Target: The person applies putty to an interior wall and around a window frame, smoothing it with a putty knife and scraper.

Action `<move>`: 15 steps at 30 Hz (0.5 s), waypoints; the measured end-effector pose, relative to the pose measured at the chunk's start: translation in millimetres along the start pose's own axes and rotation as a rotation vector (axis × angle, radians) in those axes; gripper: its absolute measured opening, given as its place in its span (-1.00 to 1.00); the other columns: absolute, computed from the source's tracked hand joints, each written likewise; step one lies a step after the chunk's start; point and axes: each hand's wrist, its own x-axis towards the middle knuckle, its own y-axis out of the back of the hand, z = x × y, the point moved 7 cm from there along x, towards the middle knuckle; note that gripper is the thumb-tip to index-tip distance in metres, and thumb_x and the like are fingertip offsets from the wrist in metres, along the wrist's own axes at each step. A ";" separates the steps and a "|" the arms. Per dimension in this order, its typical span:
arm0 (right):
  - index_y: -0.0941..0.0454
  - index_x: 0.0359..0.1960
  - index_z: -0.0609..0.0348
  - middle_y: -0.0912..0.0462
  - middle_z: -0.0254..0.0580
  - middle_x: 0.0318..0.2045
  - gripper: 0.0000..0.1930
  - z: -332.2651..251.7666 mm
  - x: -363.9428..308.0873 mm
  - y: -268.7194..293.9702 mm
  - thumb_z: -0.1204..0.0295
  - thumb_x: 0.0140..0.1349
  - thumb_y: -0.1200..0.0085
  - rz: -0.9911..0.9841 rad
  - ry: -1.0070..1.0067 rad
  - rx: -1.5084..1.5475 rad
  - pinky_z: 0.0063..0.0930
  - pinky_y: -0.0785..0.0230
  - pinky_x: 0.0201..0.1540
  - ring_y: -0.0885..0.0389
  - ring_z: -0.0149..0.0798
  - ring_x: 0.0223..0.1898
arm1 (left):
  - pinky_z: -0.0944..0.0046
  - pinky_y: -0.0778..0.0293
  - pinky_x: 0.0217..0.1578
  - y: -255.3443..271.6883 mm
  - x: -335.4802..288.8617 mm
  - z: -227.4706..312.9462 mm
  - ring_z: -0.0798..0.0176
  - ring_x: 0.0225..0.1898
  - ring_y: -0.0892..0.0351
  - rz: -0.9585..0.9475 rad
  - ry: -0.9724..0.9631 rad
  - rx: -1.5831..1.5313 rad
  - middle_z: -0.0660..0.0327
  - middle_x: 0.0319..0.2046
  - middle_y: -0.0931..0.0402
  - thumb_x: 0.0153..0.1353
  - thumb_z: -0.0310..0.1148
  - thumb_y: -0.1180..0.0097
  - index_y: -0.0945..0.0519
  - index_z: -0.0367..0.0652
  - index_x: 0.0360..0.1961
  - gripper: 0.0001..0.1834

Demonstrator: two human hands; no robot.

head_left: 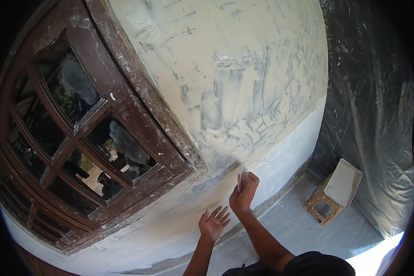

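My right hand (246, 189) is closed around a thin reddish-pink flat tool (239, 183), held up against the lower part of the plastered wall (234, 92). Its far end is hard to make out, so I cannot tell its exact kind. Lower and to the left, my left hand (214, 223) is open, palm turned up and fingers spread, holding nothing. Cream filler with grey streaks and trowel marks covers the upper wall, while a smoother white band runs below it.
A brown wooden window frame (138, 87) with several glass panes fills the left side. On the grey tiled floor (280, 230) at the right, a splattered stool (324, 204) bears a tray (342, 184) smeared with pale filler. Plastic sheeting (372, 115) hangs behind it.
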 end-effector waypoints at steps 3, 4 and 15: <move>-0.28 0.00 0.33 -0.30 0.29 0.03 -0.50 -23.1 -8.3 -40.3 0.78 -0.04 -0.08 -0.032 0.017 -0.111 0.07 -0.22 0.08 -0.31 0.26 0.05 | -0.08 -0.17 0.28 16.3 13.3 2.9 -0.20 0.30 -0.27 -0.035 0.026 0.061 -0.07 0.31 -0.31 0.36 0.08 0.28 -0.26 -0.26 0.32 -0.29; -0.29 -0.01 0.32 -0.30 0.30 0.01 -0.52 -40.4 -25.4 -50.4 0.79 -0.04 -0.05 -0.030 0.058 -0.135 0.01 -0.26 0.07 -0.31 0.25 0.05 | -0.11 -0.17 0.27 22.4 16.9 6.5 -0.24 0.29 -0.27 -0.046 0.021 0.106 -0.09 0.29 -0.32 0.36 0.08 0.27 -0.28 -0.26 0.30 -0.31; -0.24 -0.02 0.35 -0.33 0.29 -0.05 -0.45 -47.2 -69.0 -65.6 0.74 -0.16 -0.05 0.098 -0.034 -0.184 0.07 -0.19 0.09 -0.32 0.28 0.01 | -0.06 -0.23 0.24 32.2 -5.6 33.4 -0.05 0.20 -0.42 -0.206 0.183 0.205 -0.02 0.13 -0.48 0.37 -0.02 0.21 -0.38 -0.22 0.24 -0.41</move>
